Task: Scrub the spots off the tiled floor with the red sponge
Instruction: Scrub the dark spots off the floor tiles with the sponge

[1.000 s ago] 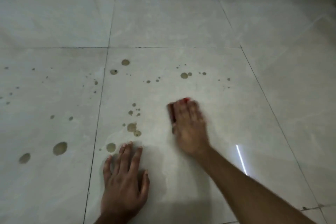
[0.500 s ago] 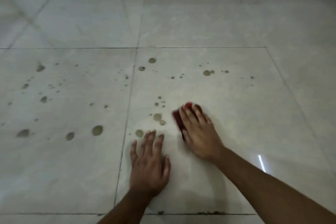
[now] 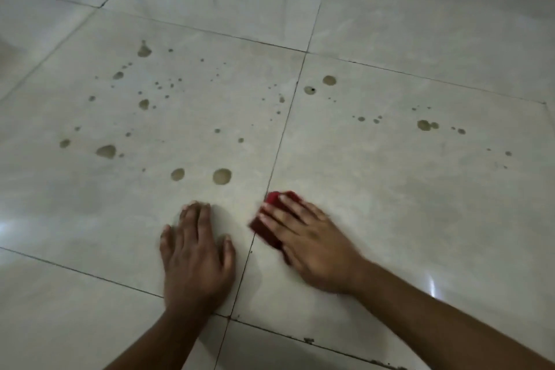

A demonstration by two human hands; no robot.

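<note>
Right hand point(image 3: 312, 246), seen from the head camera just right of the frame's centre, lies palm-down over the red sponge point(image 3: 271, 221); its grip is a flat press, the fingers spread nearly straight across the top of the sponge, and whether the thumb curls round the edge cannot be told. The sponge pokes out beyond the fingertips and along the hand's left edge, sitting on the tiled floor point(image 3: 420, 219) just right of a grout line point(image 3: 279, 147) that runs from the upper middle of the frame down to the lower middle.

Left hand point(image 3: 196, 258), just left of that line in the lower centre, rests flat on the floor with fingers straight and close together, holding nothing. Both forearms enter from the bottom edge. The two hands are near each other but apart.

Brownish spots dot the tiles above the hands. Two larger round spots point(image 3: 222, 176) lie just above the left hand's fingertips, and many more, large and tiny, scatter across the left tile point(image 3: 144, 103) toward the upper left. On the right tile a pair of spots point(image 3: 329, 80) sits near the grout line in the upper middle, and another cluster point(image 3: 424, 125) lies toward the right. A bright glint point(image 3: 432, 287) of reflected light shows at the lower right.
</note>
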